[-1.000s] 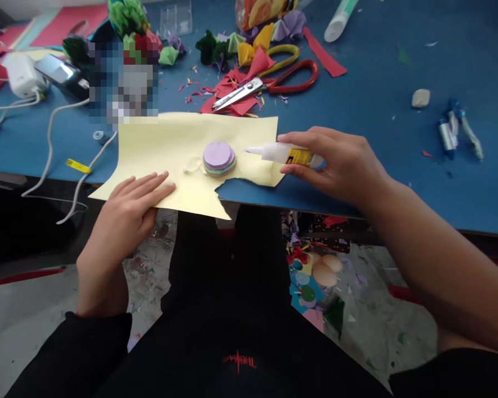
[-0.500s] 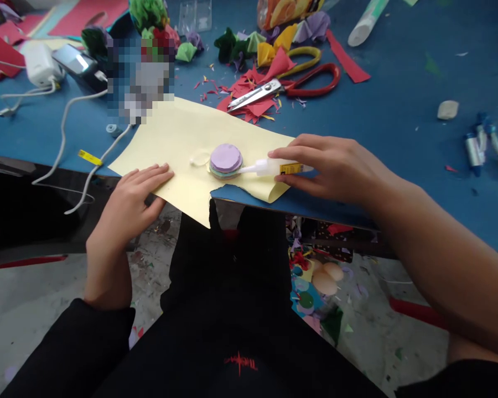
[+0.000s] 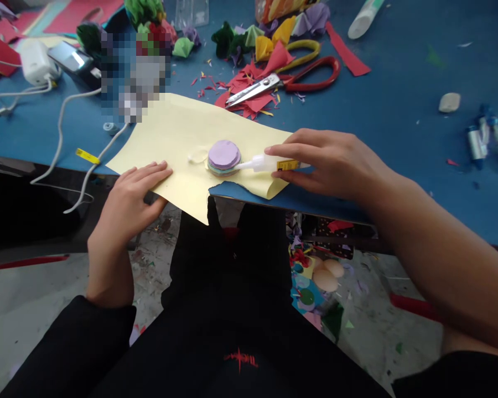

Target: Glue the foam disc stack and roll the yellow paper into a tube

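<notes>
A sheet of pale yellow paper (image 3: 166,124) lies on the blue table, its front edge torn or cut away and one corner curling. On it sits a small stack of round paper discs (image 3: 224,155), lilac on top with green and yellowish layers below. My right hand (image 3: 321,163) grips a white glue bottle (image 3: 263,162) with a yellow label, held on its side. Its thin nozzle points left and reaches the stack's right edge. My left hand (image 3: 136,193) rests flat on the paper's left front edge, fingers stretched out. Left of the stack is a small cream-coloured loop (image 3: 197,157).
Red-and-yellow-handled scissors (image 3: 282,83) lie on red paper scraps (image 3: 253,99) behind the sheet. Folded paper flowers (image 3: 228,41) stand further back. A white cable (image 3: 62,121) runs at left. An off-white lump (image 3: 449,102) and some crumpled tubes (image 3: 479,143) are at right.
The whole view has shifted slightly. Both hands keep their places, and the nozzle stays at the right edge of the disc stack.
</notes>
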`<action>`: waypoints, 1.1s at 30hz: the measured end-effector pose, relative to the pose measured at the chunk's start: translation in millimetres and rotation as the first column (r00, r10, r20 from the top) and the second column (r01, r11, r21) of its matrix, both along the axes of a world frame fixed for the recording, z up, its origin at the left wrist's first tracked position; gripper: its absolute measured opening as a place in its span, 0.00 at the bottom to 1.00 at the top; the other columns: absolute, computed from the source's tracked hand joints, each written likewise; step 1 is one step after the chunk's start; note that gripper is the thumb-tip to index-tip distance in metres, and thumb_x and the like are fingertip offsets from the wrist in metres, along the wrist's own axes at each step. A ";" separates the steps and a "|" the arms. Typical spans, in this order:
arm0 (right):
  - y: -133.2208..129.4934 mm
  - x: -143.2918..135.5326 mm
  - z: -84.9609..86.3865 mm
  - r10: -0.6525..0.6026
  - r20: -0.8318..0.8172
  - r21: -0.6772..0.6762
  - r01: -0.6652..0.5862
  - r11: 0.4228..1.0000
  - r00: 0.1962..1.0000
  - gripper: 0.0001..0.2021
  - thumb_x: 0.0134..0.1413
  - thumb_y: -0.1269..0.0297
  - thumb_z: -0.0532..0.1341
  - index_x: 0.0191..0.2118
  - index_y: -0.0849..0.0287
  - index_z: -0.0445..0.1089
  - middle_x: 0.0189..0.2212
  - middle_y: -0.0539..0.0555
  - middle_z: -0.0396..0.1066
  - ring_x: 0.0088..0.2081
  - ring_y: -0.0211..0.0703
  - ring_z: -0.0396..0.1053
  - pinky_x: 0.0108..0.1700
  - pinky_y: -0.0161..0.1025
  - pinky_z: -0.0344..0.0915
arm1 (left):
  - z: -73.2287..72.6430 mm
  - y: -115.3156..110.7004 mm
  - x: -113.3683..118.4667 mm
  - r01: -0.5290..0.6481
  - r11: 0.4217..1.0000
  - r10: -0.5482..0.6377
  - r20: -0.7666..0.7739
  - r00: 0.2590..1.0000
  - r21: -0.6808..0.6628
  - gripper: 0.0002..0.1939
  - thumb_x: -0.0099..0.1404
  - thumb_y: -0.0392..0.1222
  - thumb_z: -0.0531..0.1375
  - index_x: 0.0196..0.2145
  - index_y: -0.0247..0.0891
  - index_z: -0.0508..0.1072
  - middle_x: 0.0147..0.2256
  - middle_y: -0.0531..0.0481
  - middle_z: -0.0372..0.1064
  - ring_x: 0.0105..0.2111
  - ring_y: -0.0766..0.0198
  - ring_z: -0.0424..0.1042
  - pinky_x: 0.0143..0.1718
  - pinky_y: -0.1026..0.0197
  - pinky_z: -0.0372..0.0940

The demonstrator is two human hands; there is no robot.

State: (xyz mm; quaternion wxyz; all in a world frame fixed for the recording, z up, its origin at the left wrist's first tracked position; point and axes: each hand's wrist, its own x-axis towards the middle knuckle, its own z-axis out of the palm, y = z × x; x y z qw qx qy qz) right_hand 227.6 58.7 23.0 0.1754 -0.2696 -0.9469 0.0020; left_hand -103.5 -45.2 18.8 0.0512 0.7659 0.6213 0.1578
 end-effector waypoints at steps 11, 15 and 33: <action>-3.8 -2.0 -0.2 0.020 0.082 0.144 -0.031 0.989 0.996 0.16 0.64 0.56 0.50 0.52 0.50 0.68 0.42 0.53 0.74 0.33 0.39 0.67 0.33 0.39 0.60 | -0.9 -0.7 1.2 0.008 1.000 -0.008 -0.013 1.000 0.029 0.22 0.62 0.40 0.52 0.54 0.42 0.70 0.57 0.47 0.66 0.58 0.56 0.64 0.62 0.47 0.57; -5.4 -2.3 1.6 0.102 0.135 0.309 -0.139 0.941 0.986 0.15 0.65 0.59 0.49 0.51 0.51 0.68 0.36 0.53 0.74 0.30 0.37 0.65 0.31 0.37 0.60 | -0.2 -1.0 2.3 0.002 1.000 -0.002 -0.006 1.000 0.027 0.22 0.62 0.40 0.53 0.54 0.42 0.70 0.57 0.46 0.66 0.58 0.54 0.64 0.61 0.46 0.57; -17.7 -3.9 3.1 0.152 0.329 0.358 -0.272 0.893 0.932 0.20 0.67 0.72 0.43 0.60 0.51 0.57 0.40 0.51 0.70 0.33 0.34 0.64 0.34 0.37 0.57 | -0.4 -1.0 4.6 -0.008 0.999 0.008 0.009 1.000 0.033 0.21 0.62 0.39 0.54 0.52 0.41 0.71 0.56 0.47 0.67 0.58 0.52 0.64 0.62 0.45 0.57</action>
